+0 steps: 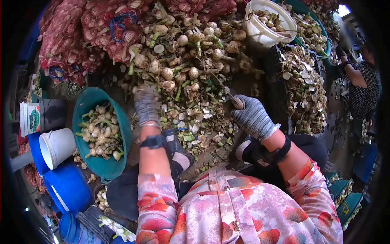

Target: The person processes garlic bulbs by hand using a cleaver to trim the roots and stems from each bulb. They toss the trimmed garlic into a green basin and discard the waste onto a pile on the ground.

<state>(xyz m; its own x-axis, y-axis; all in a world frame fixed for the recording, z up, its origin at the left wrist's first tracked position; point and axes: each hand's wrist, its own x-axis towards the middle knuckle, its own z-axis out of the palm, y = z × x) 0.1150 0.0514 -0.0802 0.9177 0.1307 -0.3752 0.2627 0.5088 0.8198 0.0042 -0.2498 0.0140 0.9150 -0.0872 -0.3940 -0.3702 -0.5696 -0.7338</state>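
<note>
My right hand (254, 116), in a grey knit glove, is closed round the wooden handle of a knife (238, 103). Its thin blade points up and left over the heap. My left hand (146, 106), gloved too, reaches down at the left side of the heap of garlic bulbs (167, 73). Motion blurs its fingers, so whether they grip a bulb cannot be made out. Dry skins and cut green stem pieces (189, 137) lie on the ground between my hands and my feet.
A green basin (125, 134) holding garlic bulbs tilts at left, beside white and blue buckets (63, 146). Red mesh sacks (63, 28) stand behind. At right are a white bucket (260, 35), a crate of peelings (304, 91) and another person (361, 79).
</note>
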